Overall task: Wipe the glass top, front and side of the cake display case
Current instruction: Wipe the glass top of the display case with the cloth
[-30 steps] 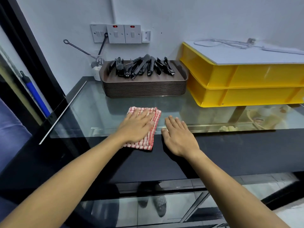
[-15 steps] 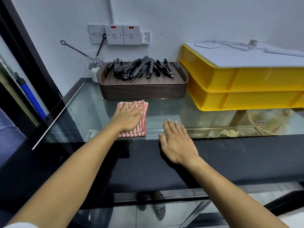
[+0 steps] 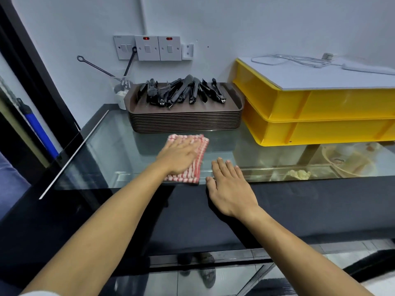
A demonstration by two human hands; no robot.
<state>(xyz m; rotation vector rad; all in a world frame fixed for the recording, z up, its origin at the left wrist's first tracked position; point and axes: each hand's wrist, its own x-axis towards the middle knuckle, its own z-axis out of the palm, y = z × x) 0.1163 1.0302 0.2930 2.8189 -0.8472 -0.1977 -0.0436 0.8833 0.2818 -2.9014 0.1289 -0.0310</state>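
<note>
Under the flat left hand (image 3: 178, 155), a red-checked cloth (image 3: 193, 165) rubs the glass top (image 3: 111, 154); the flat, empty right hand (image 3: 232, 189) braces beside it, so front and side look undone.

left hand (image 3: 178, 155) flat on checked cloth (image 3: 197, 161) | glass top (image 3: 119, 154) | right hand (image 3: 232, 189) flat beside

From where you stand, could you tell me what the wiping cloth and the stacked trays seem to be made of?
The cloth looks like woven cotton, matte, judging by its red-and-white check and soft folds. The stacked trays look like moulded brown plastic with a dull sheen; I cannot be certain.
</note>
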